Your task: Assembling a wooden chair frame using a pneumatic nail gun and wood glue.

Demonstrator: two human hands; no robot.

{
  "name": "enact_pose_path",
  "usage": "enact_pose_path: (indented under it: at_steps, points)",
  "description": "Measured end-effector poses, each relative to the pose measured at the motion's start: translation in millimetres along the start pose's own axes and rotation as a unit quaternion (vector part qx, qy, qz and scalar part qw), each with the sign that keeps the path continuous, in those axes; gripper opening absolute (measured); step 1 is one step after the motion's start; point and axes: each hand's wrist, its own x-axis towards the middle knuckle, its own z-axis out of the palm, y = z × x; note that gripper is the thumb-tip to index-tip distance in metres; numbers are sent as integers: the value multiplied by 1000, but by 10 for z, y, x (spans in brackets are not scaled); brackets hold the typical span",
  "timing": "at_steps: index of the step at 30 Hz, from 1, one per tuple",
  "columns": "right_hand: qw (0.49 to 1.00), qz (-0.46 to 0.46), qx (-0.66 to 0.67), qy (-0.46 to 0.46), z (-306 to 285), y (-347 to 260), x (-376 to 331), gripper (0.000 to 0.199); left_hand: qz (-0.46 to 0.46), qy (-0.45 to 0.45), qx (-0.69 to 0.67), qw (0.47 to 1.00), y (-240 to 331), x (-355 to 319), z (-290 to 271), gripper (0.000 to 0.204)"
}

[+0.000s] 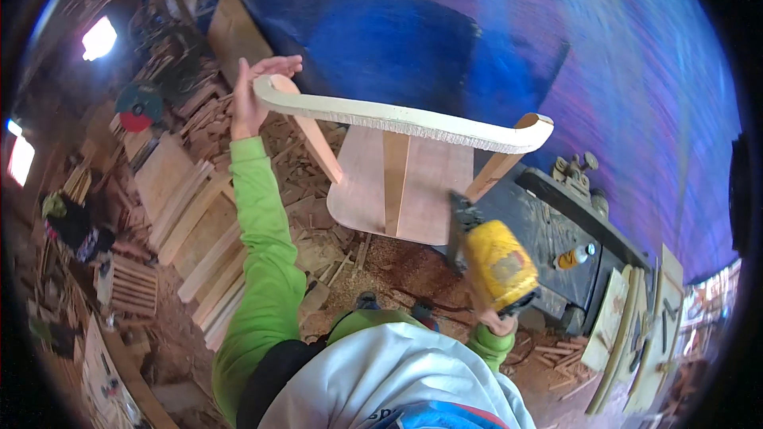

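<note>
A wooden chair frame (397,179) stands before me, with a flat seat panel, a flat centre slat and a pale curved top rail (405,121). My left hand (253,99) is at the rail's left end. Its fingers are stretched out and apart, and its palm seems to rest against the wood. My right hand (497,322) is closed on a yellow and black power tool (502,266); the exact kind is unclear. The tool's black front part is beside the seat's right side. Part of my right hand is hidden behind the tool.
Right of the chair, a dark machine bench (556,230) carries an orange bottle (574,257). Curved wooden pieces (187,214) lie at left among offcuts. Another person (75,226) is at far left. A large blue and purple surface (509,40) fills the far side.
</note>
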Motion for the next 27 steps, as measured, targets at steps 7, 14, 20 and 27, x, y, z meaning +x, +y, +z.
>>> enact_pose_path:
  at_steps: [7, 14, 20, 27]
  points:
    - [918, -162, -349, -94, 790, -321, 254, 48, 40, -42, 4, 998, -76, 58, 90, 46]
    - [983, -99, -129, -87, 831, -623, 521, 46, 72, 50, 45, 995, 93, -268, 336, 40]
    - [973, -93, -155, 143, 669, -422, 846, 50, 87, 181, 309, 929, 111, -480, 1285, 41]
    - [970, -85, 18, 226, 352, -563, 932, 43, 135, -20, 306, 942, -94, -653, 2348, 37]
